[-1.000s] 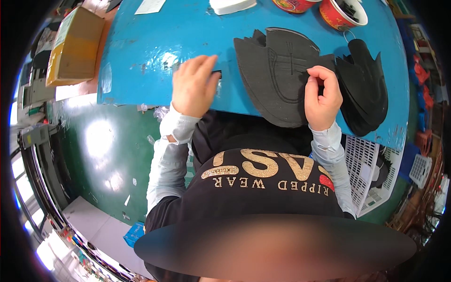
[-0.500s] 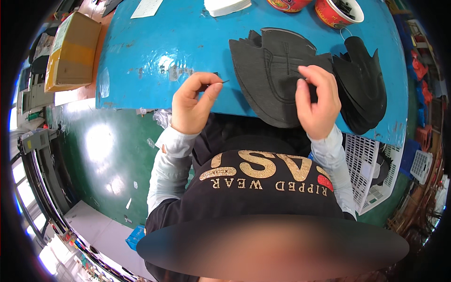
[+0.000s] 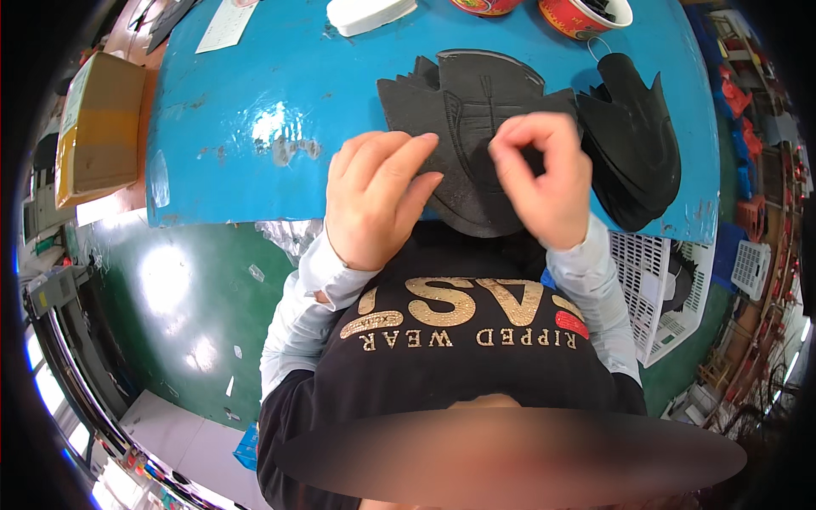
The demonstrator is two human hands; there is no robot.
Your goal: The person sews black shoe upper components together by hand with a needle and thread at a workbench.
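Note:
A stack of black shoe-upper pieces [image 3: 469,106], with stitched lines and jagged left edges, lies on the blue table in front of me. My left hand [image 3: 378,195] hovers over the stack's lower left side; its thumb and fingers are apart and nothing shows between them. Over the stack's right part is my right hand [image 3: 548,178], slightly blurred, with thumb and forefinger pinched together. Whatever that pinch holds is too small to make out. A second pile of black upper pieces [image 3: 642,157] lies to the right, a thin loop standing at its top.
Along the table's [image 3: 238,170] far side are a white stack of sheets [image 3: 370,13], a red bowl [image 3: 484,5] and another red bowl [image 3: 574,19] holding small black pieces. A paper slip [image 3: 225,27] lies far left. A taped carton [image 3: 100,127] stands left, a white crate [image 3: 654,297] lower right.
My left hand has moved right, over the stack; its pinch has parted and the thin dark strip no longer shows there. The right hand's fingertips have closed together. The whole view has shifted slightly.

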